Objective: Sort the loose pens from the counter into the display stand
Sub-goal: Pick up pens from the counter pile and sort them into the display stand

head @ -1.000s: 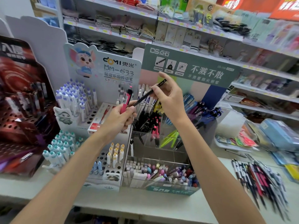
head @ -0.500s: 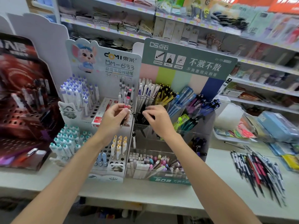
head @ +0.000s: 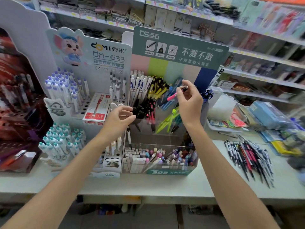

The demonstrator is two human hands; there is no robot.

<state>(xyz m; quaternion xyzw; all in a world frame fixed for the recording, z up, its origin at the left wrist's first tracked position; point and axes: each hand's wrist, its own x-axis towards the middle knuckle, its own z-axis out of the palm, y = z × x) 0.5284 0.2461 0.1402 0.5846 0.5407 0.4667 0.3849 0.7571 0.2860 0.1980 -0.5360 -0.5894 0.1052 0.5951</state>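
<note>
One pink pen (head: 171, 97) pinched by right hand (head: 189, 103) fingers, left hand (head: 118, 119) fingers curled, hold unclear

A single wide-angle camera worn on the person's head looks forward and down across the counter (head: 165, 184) at the display stand (head: 179, 52), whose green header card sits near the middle of the picture. The camera is close (both forearms run in from the bottom corners, and the left hand (head: 118, 119) and right hand (head: 189, 103) meet the stand at mid-frame), with the counter's front edge low in the picture and a strip of floor (head: 165, 215) beneath it. The shop shelves (head: 247, 52) curve across the top and right, and this one view shares the scene with no other.
</note>
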